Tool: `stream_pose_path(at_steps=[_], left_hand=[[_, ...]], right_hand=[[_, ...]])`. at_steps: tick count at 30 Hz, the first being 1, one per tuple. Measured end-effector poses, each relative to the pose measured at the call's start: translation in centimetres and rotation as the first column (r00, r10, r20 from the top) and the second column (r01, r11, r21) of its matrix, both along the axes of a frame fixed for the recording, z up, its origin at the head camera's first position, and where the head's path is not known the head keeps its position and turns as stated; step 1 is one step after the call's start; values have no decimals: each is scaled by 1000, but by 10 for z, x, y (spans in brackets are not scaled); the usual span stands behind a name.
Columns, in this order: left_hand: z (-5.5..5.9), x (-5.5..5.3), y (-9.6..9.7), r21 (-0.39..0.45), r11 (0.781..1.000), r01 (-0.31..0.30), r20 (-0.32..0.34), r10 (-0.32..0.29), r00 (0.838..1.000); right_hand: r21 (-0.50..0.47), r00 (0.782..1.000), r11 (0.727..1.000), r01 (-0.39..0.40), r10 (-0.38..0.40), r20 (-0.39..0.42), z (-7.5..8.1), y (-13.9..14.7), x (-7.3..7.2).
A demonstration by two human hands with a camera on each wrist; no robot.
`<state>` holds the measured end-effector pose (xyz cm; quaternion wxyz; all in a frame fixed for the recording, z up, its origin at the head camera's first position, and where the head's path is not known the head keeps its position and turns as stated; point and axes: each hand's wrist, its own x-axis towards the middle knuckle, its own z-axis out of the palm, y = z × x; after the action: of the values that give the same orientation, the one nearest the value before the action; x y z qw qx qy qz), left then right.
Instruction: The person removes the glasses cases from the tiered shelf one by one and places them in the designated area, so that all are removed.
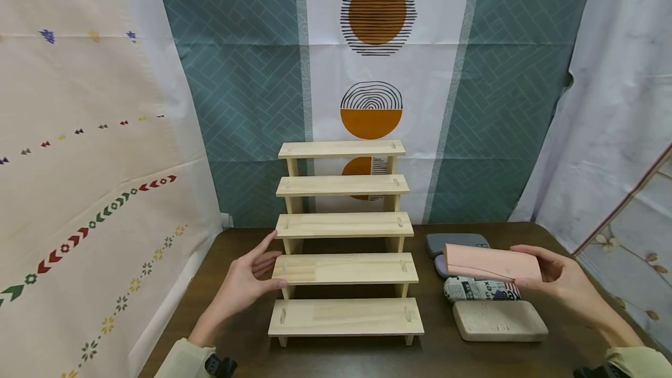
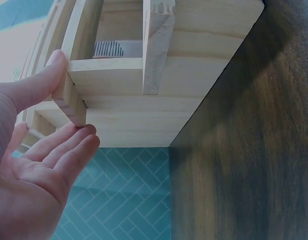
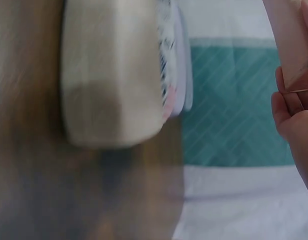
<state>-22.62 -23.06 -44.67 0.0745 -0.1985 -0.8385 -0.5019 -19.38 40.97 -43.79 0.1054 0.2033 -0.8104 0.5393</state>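
Note:
A pale wooden stepped rack [image 1: 343, 268] with several tiers stands in the middle of the table. At its left side my left hand [image 1: 245, 273] holds the end of one of the lower steps, thumb on one face and fingers on the other, as the plank end [image 2: 70, 102] shows in the left wrist view. My right hand [image 1: 562, 273] grips the right end of a pink glasses case [image 1: 488, 261], thumb at the front and fingers behind. The case is raised over a row of other cases; only part of it [image 3: 294, 45] shows in the right wrist view.
Right of the rack lie a beige case [image 1: 500, 321], a newsprint-patterned case [image 1: 475, 289], a lavender case [image 1: 440, 267] partly hidden, and a grey-blue case [image 1: 457, 242]. Patterned cloths hang behind the brown table [image 1: 236, 343] and at both sides.

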Motion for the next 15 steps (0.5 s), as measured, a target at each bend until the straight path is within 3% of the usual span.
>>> stream_pose_path(at_steps=[9,15], left_hand=[[0,0,-1,0,1000,2,6,-2,1000],[0,-1,0,-3,1000,-2,-4,2,1000]], right_hand=[[99,991,987,126,-129,19,-21,45,13],[181,961,949,257,-271,60,-30,70,18]])
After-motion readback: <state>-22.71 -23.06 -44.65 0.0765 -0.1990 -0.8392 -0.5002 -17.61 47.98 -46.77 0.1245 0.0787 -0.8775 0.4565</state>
